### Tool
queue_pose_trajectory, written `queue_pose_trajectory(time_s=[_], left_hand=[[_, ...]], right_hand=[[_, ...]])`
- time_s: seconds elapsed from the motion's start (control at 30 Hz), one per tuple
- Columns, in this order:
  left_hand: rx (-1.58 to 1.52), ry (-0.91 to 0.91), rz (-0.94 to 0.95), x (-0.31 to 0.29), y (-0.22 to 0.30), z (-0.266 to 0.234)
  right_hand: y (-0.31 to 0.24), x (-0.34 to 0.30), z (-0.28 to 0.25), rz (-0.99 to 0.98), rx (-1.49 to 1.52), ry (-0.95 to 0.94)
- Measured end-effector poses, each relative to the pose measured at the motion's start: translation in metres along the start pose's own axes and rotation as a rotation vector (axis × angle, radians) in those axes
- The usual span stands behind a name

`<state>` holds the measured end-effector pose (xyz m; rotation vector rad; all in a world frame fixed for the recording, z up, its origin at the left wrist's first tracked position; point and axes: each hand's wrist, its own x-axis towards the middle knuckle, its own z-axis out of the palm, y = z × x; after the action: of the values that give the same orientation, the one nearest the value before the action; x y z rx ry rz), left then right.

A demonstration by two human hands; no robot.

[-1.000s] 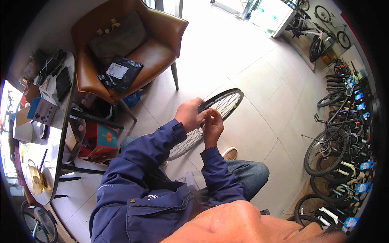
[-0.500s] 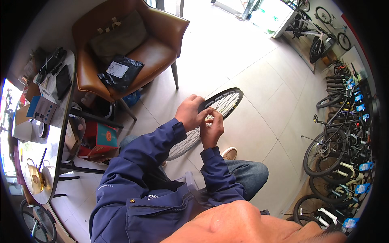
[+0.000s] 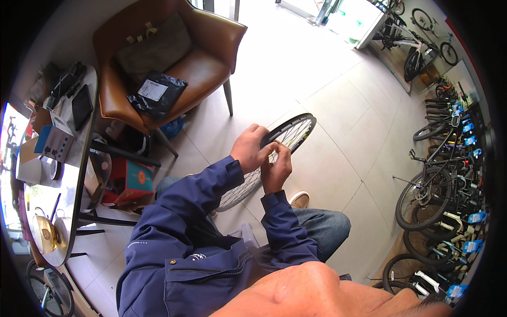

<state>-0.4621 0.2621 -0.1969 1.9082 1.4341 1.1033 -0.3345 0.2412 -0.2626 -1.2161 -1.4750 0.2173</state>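
Note:
A bare bicycle wheel with a black rim and thin spokes stands tilted in front of me, with no tire that I can make out. My left hand is closed round the rim on its near side. Just right of it, my right hand has its fingers bent into a pinch at the rim and spokes. Its fingertips meet close to the left thumb. Whatever is between them is too small or hidden to name. The lower part of the wheel runs down behind my hands and left sleeve.
A brown armchair holding a black plastic parcel stands at the far left. Left of me is a table with boxes and a tablet. Beneath it sits a red and teal box. Bicycles line the right side.
The wheel has shifted very slightly. Both hands stay at the same place on the rim, with hardly any change in the fingers.

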Motion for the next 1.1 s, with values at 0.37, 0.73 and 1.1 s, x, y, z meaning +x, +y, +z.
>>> queue_pose_trajectory(time_s=[0.37,0.73,1.1], left_hand=[[0.021,-0.042,0.007,0.001,0.000,-0.005],[0.160,0.007,0.095,0.005,0.002,0.000],[0.153,-0.004,0.008,0.004,0.005,0.001]], right_hand=[[0.051,0.026,-0.022,0.464,0.633,-0.462],[0.033,0.012,-0.014,0.326,0.312,-0.256],[0.010,0.006,0.000,0.116,0.042,-0.044]])
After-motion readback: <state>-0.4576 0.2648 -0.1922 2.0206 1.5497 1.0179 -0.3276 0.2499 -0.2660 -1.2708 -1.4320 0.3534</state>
